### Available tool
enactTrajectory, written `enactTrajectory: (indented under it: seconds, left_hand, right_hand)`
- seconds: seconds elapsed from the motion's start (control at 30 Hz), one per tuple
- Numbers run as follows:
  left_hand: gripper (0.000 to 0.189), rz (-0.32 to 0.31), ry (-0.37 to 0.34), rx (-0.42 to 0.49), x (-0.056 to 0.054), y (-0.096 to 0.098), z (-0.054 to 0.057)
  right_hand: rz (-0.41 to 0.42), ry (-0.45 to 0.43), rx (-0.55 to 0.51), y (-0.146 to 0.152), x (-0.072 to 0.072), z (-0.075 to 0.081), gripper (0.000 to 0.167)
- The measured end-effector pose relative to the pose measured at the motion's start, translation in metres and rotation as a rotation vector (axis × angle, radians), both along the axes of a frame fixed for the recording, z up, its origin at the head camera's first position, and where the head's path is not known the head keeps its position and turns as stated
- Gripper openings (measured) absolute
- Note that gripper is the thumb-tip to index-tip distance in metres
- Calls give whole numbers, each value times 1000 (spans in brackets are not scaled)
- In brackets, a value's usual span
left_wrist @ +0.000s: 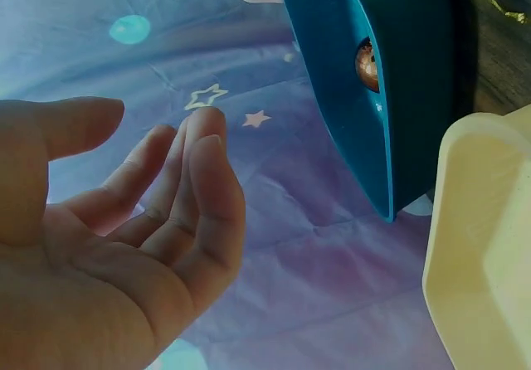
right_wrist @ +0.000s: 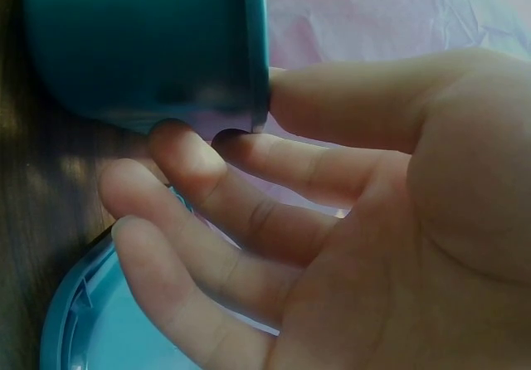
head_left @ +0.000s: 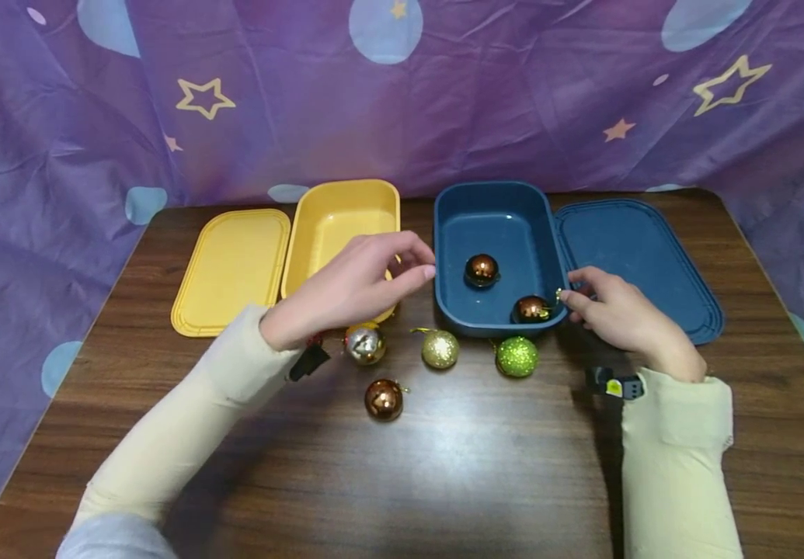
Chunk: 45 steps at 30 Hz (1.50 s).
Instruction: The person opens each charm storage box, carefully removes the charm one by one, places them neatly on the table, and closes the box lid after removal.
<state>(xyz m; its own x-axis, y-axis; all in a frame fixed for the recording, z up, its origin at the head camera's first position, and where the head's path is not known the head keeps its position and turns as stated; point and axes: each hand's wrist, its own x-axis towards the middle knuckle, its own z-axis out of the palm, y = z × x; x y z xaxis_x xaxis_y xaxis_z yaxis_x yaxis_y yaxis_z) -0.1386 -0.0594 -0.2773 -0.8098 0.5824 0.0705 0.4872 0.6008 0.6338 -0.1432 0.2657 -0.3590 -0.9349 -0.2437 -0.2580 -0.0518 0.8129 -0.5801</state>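
Observation:
My right hand (head_left: 614,310) is at the right rim of a blue box (head_left: 447,233), its thumb over the edge and its loosely bent fingers (right_wrist: 241,196) beside the outer wall. Close to the thumb tip is a bit of gold string, by a brown shiny Christmas ball (head_left: 531,309) inside the box. Another brown ball (head_left: 482,270) lies deeper in there. My left hand (head_left: 353,283) hovers over the front of a yellow box (head_left: 294,256); its fingers are gently curved and hold nothing, tips toward the blue box.
Before the boxes lie a silver ball (head_left: 365,344), a gold glitter ball (head_left: 440,349), a green glitter ball (head_left: 517,357) and a third brown ball (head_left: 384,400). A yellow lid (head_left: 234,272) lies at the left, a blue lid (head_left: 635,256) at the right. A purple curtain (head_left: 485,101) hangs behind.

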Motion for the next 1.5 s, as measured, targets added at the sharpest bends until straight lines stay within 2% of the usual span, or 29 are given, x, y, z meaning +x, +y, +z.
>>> enactTrajectory:
  seconds: [0.2, 0.43, 0.63, 1.1, 1.5]
  left_hand:
    - [20, -12, -5, -43, -19, 21, -7]
    - [27, -63, 66, -156, -43, 42, -30]
    - [33, -66, 41, -212, -55, 54, -48]
    - [53, -22, 62, -464, -60, 82, -69]
    - [58, -32, 122, -579, -61, 93, -83]
  right_hand:
    - [-4, -15, 3, 1, 0, 0, 48]
    - [-1, -1, 5, 1, 0, -1, 48]
    - [7, -5, 6, 1, -1, -1, 50]
    - [5, 1, 4, 0, 0, 0, 48]
    - [-5, -12, 6, 1, 0, 1, 47]
